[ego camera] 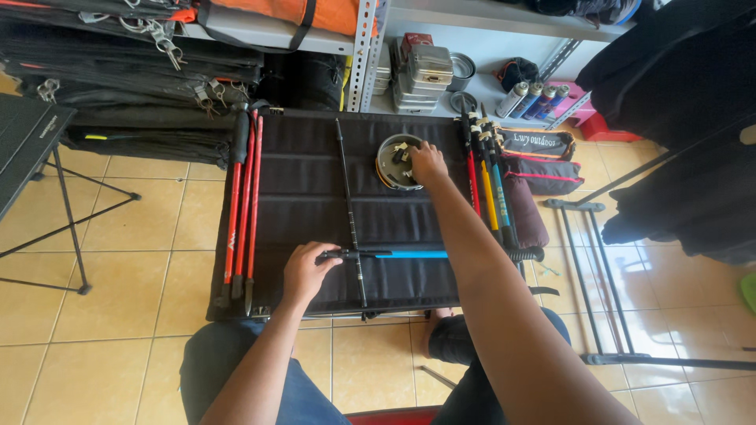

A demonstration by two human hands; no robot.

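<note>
— What is lying at the far left of the black fabric-topped desk (315, 197)?

— A bundle of red trekking poles (242, 212) is lying lengthwise along its left edge.

— And the left hand (305, 271)?

— Its grip is closing around the black handle end of a slim pole with a blue section (394, 254), which is lying crosswise near the front edge, over a thin black pole (350, 212).

— The right hand (428, 163)?

— It is reaching into a round shallow metal tin (391, 163) holding small pale parts; I cannot tell whether its grip is pinching one.

— Further right?

— Red, yellow and blue poles (488, 189) are lying beside dark pouches (535, 169).
</note>
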